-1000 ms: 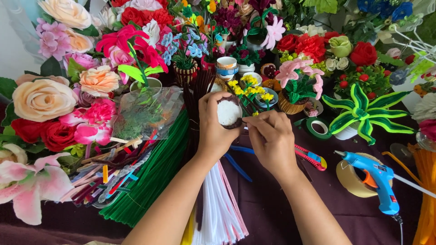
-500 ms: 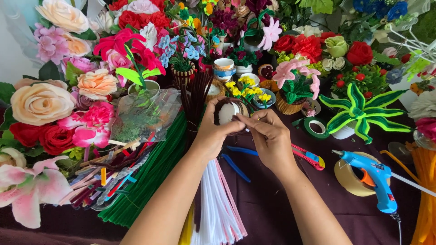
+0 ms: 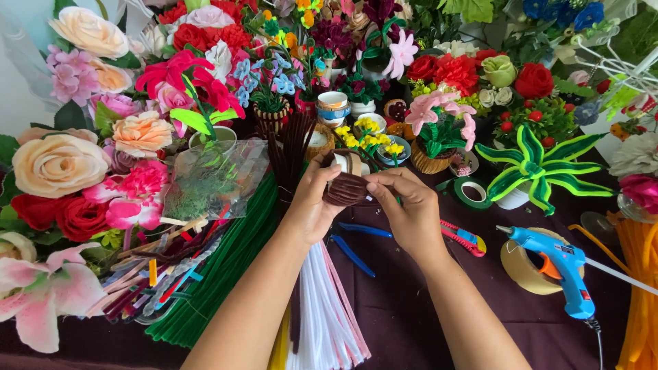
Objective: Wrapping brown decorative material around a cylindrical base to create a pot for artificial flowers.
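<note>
Left hand (image 3: 312,205) cups small round pot (image 3: 345,179) wrapped in brown fuzzy pipe cleaner; right hand (image 3: 404,209) pinches wrap edge. Pot sits above blue pliers (image 3: 360,240). Likely light, soft fuzz, wire springy: you grip pot's sides.

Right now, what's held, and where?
Both hands hold a small pot wrapped in brown pipe cleaners: left hand grips its side, right hand pinches the wrapping.

Clear plastic bag (image 3: 216,178) with green filling lying left of the hands, half over the green stems, small label on the blue glue gun (image 3: 585,295), no signs or screens
</note>
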